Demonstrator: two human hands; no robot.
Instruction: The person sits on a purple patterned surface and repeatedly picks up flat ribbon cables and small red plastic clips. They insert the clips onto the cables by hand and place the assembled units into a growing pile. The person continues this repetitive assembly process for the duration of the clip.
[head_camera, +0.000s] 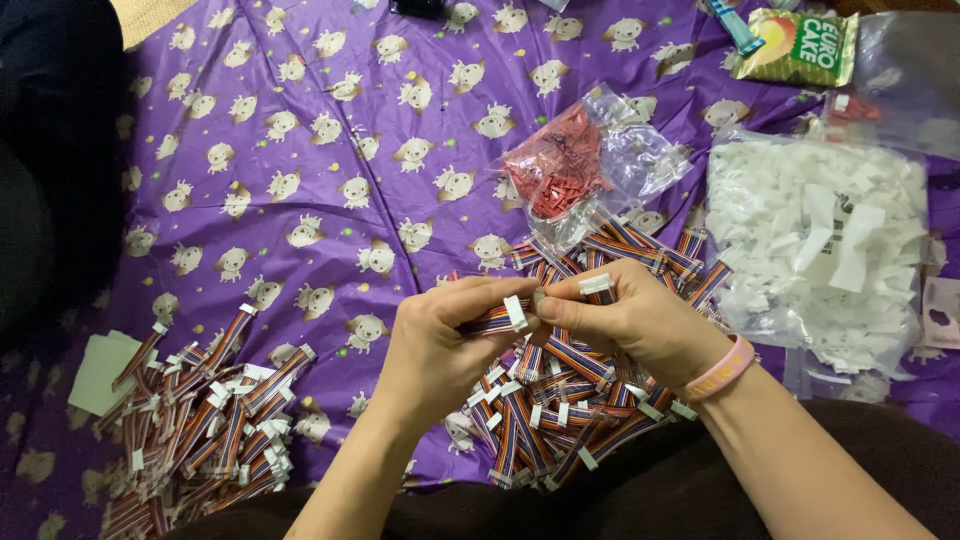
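My left hand (438, 345) grips a short multicoloured ribbon cable (490, 319) with a white connector (516, 313) at its end. My right hand (632, 322) meets it at the connector, thumb and forefinger pinched there, and holds another small white connector piece (597, 284) on top. A pink wristband (723, 368) sits on my right wrist. Both hands hover over a heap of similar cables (560, 400) on the purple patterned cloth (300, 150).
A second pile of cables with white ends (205, 420) lies at the lower left. A clear bag of red parts (560, 165) and a big bag of white connectors (820, 240) lie behind my hands. A green snack packet (798, 45) lies top right.
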